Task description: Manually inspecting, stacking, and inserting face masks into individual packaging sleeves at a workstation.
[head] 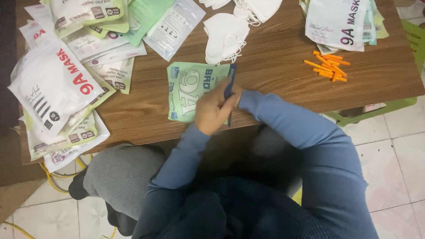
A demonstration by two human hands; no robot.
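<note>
Head view: left hand (214, 110) clamped on right end of green mask packet (190, 90), packet flat at desk's (274, 66) near edge, middle. Right hand (235, 94) mostly hidden behind left, touching dark blue strip (230, 82) at packet's end (grip there — cannot tell). White masks (225, 37) just beyond packet. Orange sticks (330, 66) toward right edge. Packet piles (62, 84) cover left end.

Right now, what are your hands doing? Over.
Left hand on green mask packet, pinning it to the wooden table. Right hand mostly hidden behind left, at the dark blue strip on packet's edge. White masks and orange sticks lie apart.
</note>
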